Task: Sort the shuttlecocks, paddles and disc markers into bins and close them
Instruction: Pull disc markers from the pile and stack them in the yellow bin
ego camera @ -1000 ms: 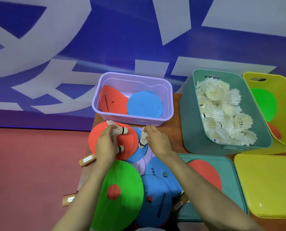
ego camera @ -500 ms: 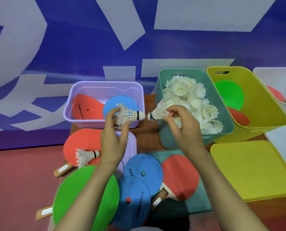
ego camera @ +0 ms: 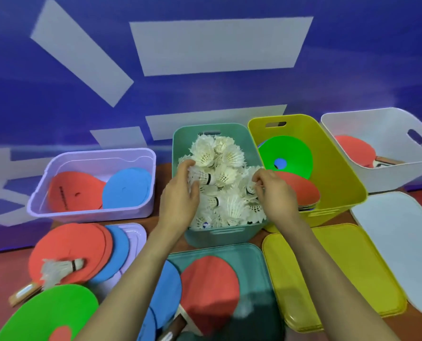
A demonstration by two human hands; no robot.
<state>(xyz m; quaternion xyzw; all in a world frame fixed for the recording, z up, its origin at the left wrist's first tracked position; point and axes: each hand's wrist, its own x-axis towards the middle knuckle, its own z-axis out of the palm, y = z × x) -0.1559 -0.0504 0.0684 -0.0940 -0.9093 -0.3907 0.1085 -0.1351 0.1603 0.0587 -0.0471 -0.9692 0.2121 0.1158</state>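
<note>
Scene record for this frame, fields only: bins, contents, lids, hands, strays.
teal bin: open, heaped with shuttlecocks
purple bin: open, red and blue discs
yellow bin: open, green and red discs
white bin: open, red paddle inside
lids: purple lid, teal lid, yellow lid, white lid all off, flat in front
left hand: over teal bin, holds a shuttlecock
right hand: over teal bin, pinches a shuttlecock
strays: loose shuttlecock on red pile front left; loose paddle on teal lid
</note>
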